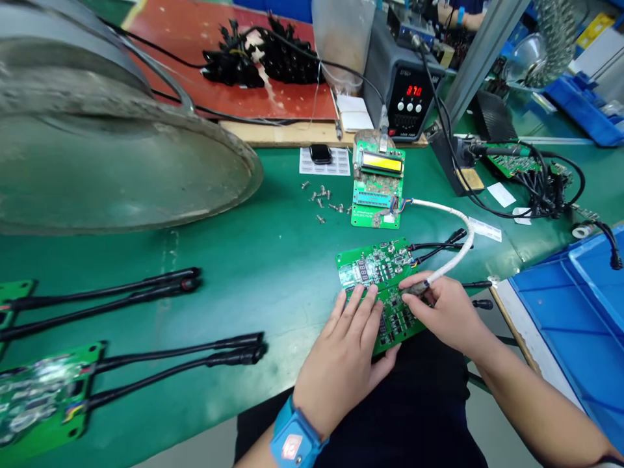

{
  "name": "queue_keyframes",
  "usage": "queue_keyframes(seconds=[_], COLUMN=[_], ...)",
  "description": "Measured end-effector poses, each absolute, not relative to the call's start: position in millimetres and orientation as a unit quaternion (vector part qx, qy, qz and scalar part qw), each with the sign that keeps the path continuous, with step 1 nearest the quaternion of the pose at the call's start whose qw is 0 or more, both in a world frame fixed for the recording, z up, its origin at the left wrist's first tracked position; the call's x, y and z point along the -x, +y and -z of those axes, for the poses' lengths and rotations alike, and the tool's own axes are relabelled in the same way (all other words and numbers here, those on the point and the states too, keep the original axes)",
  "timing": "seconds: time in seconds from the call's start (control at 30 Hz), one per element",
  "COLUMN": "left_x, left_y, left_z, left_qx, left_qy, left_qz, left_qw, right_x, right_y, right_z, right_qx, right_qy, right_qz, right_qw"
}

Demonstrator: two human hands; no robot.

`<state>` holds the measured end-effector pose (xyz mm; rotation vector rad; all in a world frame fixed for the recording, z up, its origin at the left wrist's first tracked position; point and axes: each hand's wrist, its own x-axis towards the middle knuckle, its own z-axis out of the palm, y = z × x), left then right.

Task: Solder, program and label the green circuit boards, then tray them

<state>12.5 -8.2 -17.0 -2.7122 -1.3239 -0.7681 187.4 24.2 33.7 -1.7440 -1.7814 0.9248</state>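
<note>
A green circuit board with black leads lies at the bench's near edge. My left hand rests flat on the board's near half, fingers stretched out, a blue wrist strap on that arm. My right hand pinches a grey connector plug at the end of a white cable and holds it against the board. The cable runs back to a green programmer board with a yellow display.
Loose screws lie left of the programmer. More boards with black leads sit at the near left. A large metal dish fills the far left. A soldering station stands behind; blue bins are at right.
</note>
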Motion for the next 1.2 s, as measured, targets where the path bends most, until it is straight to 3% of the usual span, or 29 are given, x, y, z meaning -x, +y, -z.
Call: queue_keyframes(seconds=[0.27,0.53,1.2], left_x=[-11.5,-11.7,-11.1], left_y=[-8.0,-6.5,-6.7], left_z=[16.9,16.8,18.2], left_qx=[0.869,0.874,0.875], left_qy=[-0.428,-0.420,-0.417], left_qz=[0.248,0.241,0.240], left_qw=[0.015,0.045,0.056], right_x=[-184.6,-186.3,-188.3], right_y=[23.9,25.4,25.9], right_z=[-26.5,-31.9,-32.8], right_qx=[0.642,0.658,0.664], right_qy=[-0.609,-0.614,-0.610], right_qz=[-0.373,-0.372,-0.376], right_qw=[0.278,0.226,0.215])
